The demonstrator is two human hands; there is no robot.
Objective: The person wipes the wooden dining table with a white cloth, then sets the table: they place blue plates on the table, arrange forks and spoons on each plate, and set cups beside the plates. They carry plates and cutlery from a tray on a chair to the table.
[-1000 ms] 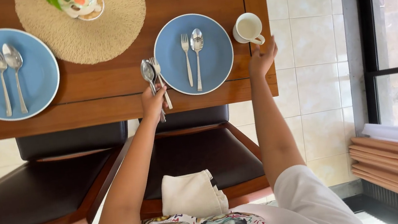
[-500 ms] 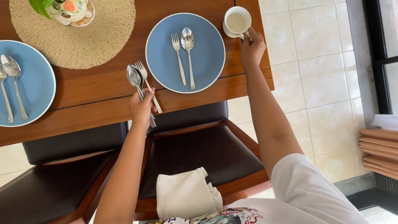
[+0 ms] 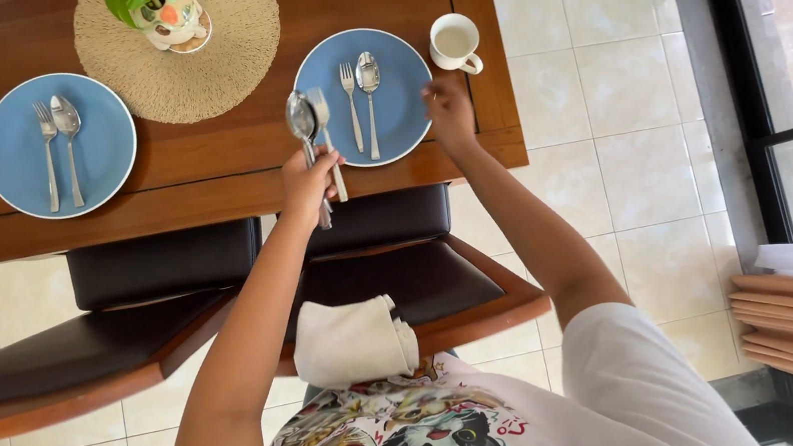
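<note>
Spoon and fork point(image 3: 313, 132): gripped upright in my closed left hand point(image 3: 309, 181) above the wooden table point(image 3: 210, 180) edge. My right hand point(image 3: 449, 111), fingers curled and empty, touches the near blue plate point(image 3: 404, 121). White mug point(image 3: 453, 43) beside it; tiled floor point(image 3: 604, 107), dark-framed window right.

- Single head-worn view, set high, facing steeply down over own chest and both arms.
- Wooden table point(image 3: 210, 180) across top of frame, near edge facing wearer; chairs point(image 3: 175, 311) below, tiled floor and window at right.
- Moderate distance, arm's reach.
</note>
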